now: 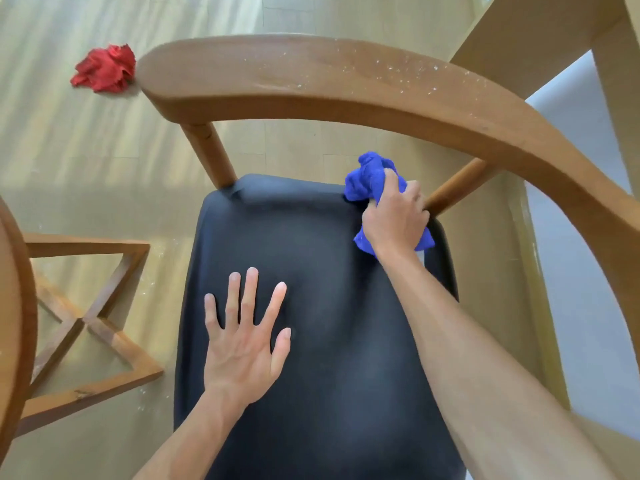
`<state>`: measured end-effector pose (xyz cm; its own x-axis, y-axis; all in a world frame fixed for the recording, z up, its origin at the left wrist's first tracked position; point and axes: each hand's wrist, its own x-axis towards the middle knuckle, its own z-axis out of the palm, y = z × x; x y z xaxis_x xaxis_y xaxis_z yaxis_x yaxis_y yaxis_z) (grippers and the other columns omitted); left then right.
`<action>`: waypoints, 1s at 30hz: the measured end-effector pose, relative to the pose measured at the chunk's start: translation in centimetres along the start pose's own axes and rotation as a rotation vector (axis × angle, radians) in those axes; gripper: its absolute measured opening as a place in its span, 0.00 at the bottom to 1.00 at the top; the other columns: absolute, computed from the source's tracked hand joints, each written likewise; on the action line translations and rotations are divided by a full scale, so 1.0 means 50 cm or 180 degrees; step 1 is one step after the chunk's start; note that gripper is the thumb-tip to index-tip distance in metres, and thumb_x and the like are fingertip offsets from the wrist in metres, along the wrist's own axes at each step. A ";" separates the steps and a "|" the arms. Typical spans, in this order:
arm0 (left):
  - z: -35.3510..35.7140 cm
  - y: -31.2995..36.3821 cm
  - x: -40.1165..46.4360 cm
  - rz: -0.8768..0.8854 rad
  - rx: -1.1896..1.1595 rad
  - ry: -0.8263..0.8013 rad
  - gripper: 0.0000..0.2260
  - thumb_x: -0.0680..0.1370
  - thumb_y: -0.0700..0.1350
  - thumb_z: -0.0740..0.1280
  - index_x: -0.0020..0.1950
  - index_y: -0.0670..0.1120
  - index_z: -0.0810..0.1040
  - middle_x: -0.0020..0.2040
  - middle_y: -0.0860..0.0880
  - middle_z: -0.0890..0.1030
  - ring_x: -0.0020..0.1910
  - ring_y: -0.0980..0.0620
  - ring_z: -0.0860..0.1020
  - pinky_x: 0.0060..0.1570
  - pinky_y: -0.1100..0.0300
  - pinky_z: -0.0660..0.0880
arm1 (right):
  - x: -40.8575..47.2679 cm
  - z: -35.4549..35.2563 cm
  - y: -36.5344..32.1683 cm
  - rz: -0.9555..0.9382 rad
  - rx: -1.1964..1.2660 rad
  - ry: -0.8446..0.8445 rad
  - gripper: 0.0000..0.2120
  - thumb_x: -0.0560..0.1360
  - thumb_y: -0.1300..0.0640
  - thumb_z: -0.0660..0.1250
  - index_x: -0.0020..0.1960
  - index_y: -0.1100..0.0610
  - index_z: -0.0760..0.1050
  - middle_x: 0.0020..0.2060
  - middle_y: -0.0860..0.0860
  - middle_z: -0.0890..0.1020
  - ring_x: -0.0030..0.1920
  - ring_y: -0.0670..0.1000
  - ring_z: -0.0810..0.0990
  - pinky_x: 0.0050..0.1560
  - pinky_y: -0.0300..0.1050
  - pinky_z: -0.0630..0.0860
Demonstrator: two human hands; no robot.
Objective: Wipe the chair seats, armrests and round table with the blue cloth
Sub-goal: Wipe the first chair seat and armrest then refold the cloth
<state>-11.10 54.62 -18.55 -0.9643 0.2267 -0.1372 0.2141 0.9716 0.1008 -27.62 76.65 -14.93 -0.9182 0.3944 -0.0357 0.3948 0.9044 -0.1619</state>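
1. 2 hands are on 1 chair. The right hand (394,221) squeezes the blue cloth (369,181), bunched up, at the far right corner of the black seat (311,341), right next to a wooden post (453,188).
2. The left hand (244,344) lies flat on the seat with its fingers spread out. It holds nothing. It looks like it is keeping the chair from moving.
3. The step now looks like wiping the seat, at its back edge. I think the job is not far along.
4. The curved armrest (346,84) has lots of little white specks on it. It looks like it has not been wiped yet.
5. Next, the cloth should sweep over the rest of the seat. The left hand will need to lift out of the way. Then the cloth can go up to the dusty armrest.
6. Count: 1 blue cloth, 1 red cloth (104,69) on the floor (86,140), well away from the hands, 1 seat, 2 posts under the armrest.
7. At the left edge there is a round wooden rim (17,306) and a crossed wooden base (83,320). This may be the round worktop.
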 end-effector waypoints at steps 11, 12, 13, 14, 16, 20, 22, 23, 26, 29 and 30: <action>-0.015 -0.001 -0.004 -0.0025 -0.0074 -0.0055 0.28 0.77 0.57 0.52 0.77 0.50 0.62 0.78 0.40 0.55 0.77 0.38 0.53 0.70 0.32 0.53 | -0.376 -0.036 0.175 -0.2857 -0.0080 -0.0348 0.30 0.60 0.65 0.67 0.61 0.51 0.74 0.47 0.55 0.78 0.36 0.57 0.73 0.35 0.47 0.67; -0.015 -0.001 -0.005 -0.0025 -0.0093 -0.0040 0.28 0.77 0.57 0.53 0.77 0.50 0.62 0.78 0.40 0.54 0.77 0.38 0.53 0.70 0.32 0.53 | -0.331 -0.042 0.175 -0.2884 -0.0103 -0.0271 0.30 0.60 0.66 0.67 0.61 0.51 0.74 0.47 0.56 0.79 0.36 0.57 0.73 0.35 0.47 0.68; -0.015 0.000 -0.004 -0.0013 -0.0105 -0.0027 0.28 0.77 0.57 0.53 0.77 0.50 0.62 0.78 0.40 0.54 0.77 0.38 0.53 0.70 0.32 0.52 | -0.276 -0.046 0.167 -0.2783 -0.0131 -0.0121 0.29 0.60 0.67 0.67 0.61 0.52 0.74 0.47 0.58 0.80 0.35 0.58 0.74 0.35 0.48 0.69; -0.013 0.000 -0.002 0.0002 -0.0103 -0.0008 0.28 0.77 0.57 0.53 0.77 0.50 0.61 0.78 0.40 0.54 0.77 0.38 0.52 0.70 0.32 0.52 | -0.215 -0.047 0.150 -0.2505 -0.0161 0.0046 0.29 0.61 0.67 0.68 0.62 0.53 0.75 0.48 0.60 0.80 0.36 0.60 0.75 0.35 0.49 0.70; -0.008 0.000 0.001 0.0007 -0.0081 0.0022 0.28 0.77 0.57 0.53 0.77 0.51 0.60 0.78 0.40 0.54 0.77 0.38 0.52 0.70 0.32 0.51 | -0.104 -0.043 0.105 -0.1451 -0.0188 0.0163 0.26 0.68 0.66 0.67 0.65 0.55 0.74 0.51 0.62 0.77 0.41 0.63 0.75 0.40 0.54 0.72; -0.005 -0.001 0.000 0.0008 -0.0084 -0.0037 0.28 0.77 0.57 0.52 0.78 0.52 0.56 0.79 0.40 0.53 0.78 0.39 0.50 0.71 0.33 0.50 | -0.109 -0.012 0.070 -0.0442 -0.0073 0.0036 0.24 0.73 0.61 0.65 0.69 0.55 0.70 0.54 0.60 0.74 0.45 0.62 0.73 0.45 0.55 0.70; -0.006 -0.004 -0.002 -0.0016 -0.0084 -0.0084 0.28 0.77 0.57 0.51 0.78 0.52 0.57 0.79 0.40 0.53 0.78 0.39 0.50 0.71 0.33 0.50 | -0.231 -0.015 0.084 -0.0978 -0.0009 -0.0028 0.26 0.67 0.64 0.68 0.66 0.56 0.74 0.49 0.60 0.76 0.39 0.61 0.73 0.37 0.52 0.70; -0.009 -0.003 -0.004 -0.0014 -0.0105 -0.0127 0.28 0.78 0.57 0.51 0.78 0.52 0.57 0.79 0.41 0.53 0.78 0.39 0.50 0.71 0.33 0.50 | -0.308 -0.017 0.103 -0.1331 -0.0023 -0.0108 0.28 0.64 0.65 0.68 0.65 0.56 0.74 0.47 0.59 0.77 0.36 0.60 0.72 0.34 0.50 0.69; -0.020 -0.003 -0.006 -0.0020 -0.0204 -0.0188 0.27 0.78 0.55 0.51 0.77 0.51 0.61 0.79 0.41 0.53 0.77 0.40 0.52 0.71 0.33 0.51 | -0.498 -0.035 0.178 -0.2360 -0.0100 -0.0468 0.29 0.62 0.64 0.64 0.62 0.52 0.72 0.48 0.56 0.73 0.32 0.57 0.71 0.33 0.46 0.66; -0.036 -0.013 -0.006 0.0084 -0.0284 -0.0207 0.25 0.79 0.53 0.51 0.76 0.51 0.64 0.78 0.41 0.56 0.77 0.40 0.55 0.70 0.34 0.54 | -0.487 -0.059 0.227 -0.3274 -0.0223 -0.0612 0.26 0.65 0.65 0.58 0.61 0.50 0.72 0.49 0.55 0.71 0.33 0.56 0.73 0.34 0.45 0.70; -0.039 -0.023 -0.010 0.0180 -0.0258 -0.0206 0.25 0.79 0.52 0.51 0.76 0.50 0.64 0.78 0.41 0.56 0.77 0.40 0.56 0.70 0.34 0.56 | -0.442 -0.067 0.224 -0.3379 -0.0216 -0.0534 0.26 0.65 0.66 0.59 0.61 0.50 0.72 0.50 0.55 0.73 0.34 0.57 0.74 0.35 0.46 0.72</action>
<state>-11.17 53.27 -16.68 -0.9383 0.2874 -0.1923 0.2519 0.9490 0.1893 -2.79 78.63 -12.66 -0.7832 -0.6201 -0.0448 -0.6103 0.7806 -0.1350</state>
